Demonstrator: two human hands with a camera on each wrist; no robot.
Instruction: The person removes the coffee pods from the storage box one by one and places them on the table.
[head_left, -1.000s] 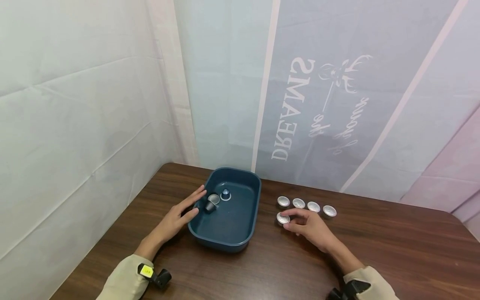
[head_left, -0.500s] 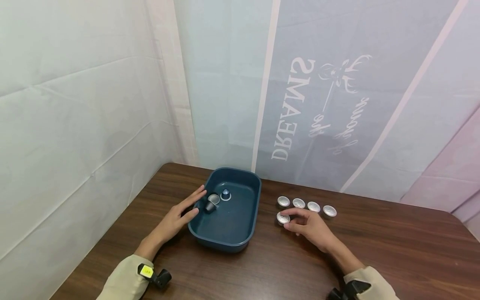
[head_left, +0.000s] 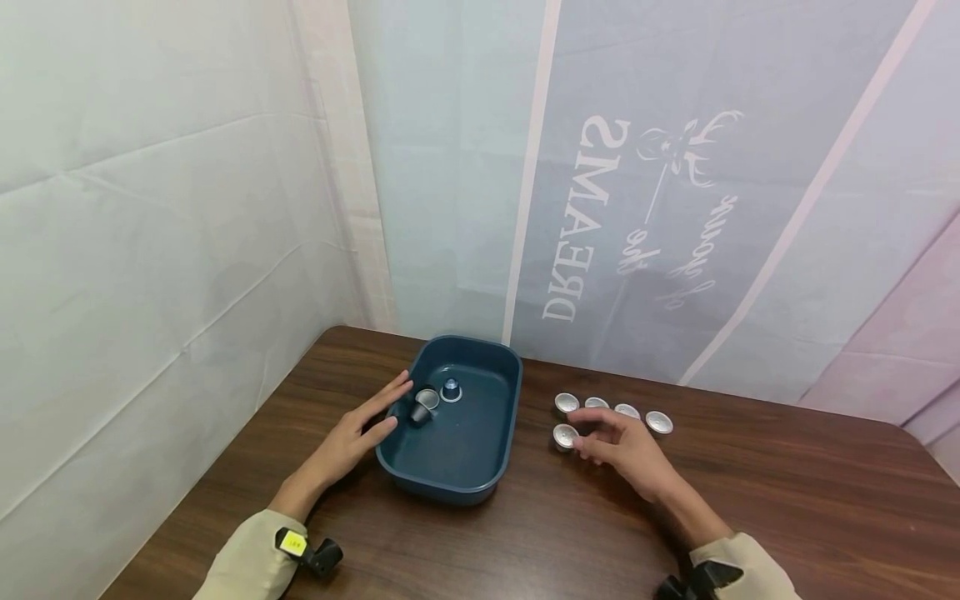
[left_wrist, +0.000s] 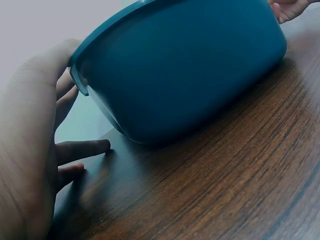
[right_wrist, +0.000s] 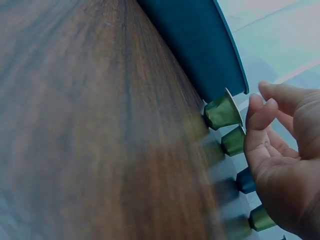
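My left hand (head_left: pixel 351 436) rests with fairly straight fingers on the left rim of the blue plastic bin (head_left: pixel 442 492); in the left wrist view, its thumb lies on the rim. Several coffee capsules (head_left: pixel 452 389) are inside the bin, near that side. My right hand (head_left: pixel 626 454) hovers at the front coffee capsule (head_left: pixel 565 437), which stands lid up on the table. Its index finger is raised off the foil lid; whether the thumb touches the lid's edge, I cannot tell. In the right wrist view this capsule's body (right_wrist: pixel 222 112) is green, and the hand holds nothing.
Behind the front capsule stands a row of more coffee capsules, among them the left one (head_left: pixel 567 404) and the right one (head_left: pixel 659 422), partly hidden by my fingers. The brown wooden table (head_left: pixel 787 475) ends at a printed curtain (head_left: pixel 637 333).
My right index finger has lifted off the front capsule's lid and moved up and back, and the hand has shifted slightly right. The capsule, the bin and my left hand stay put.
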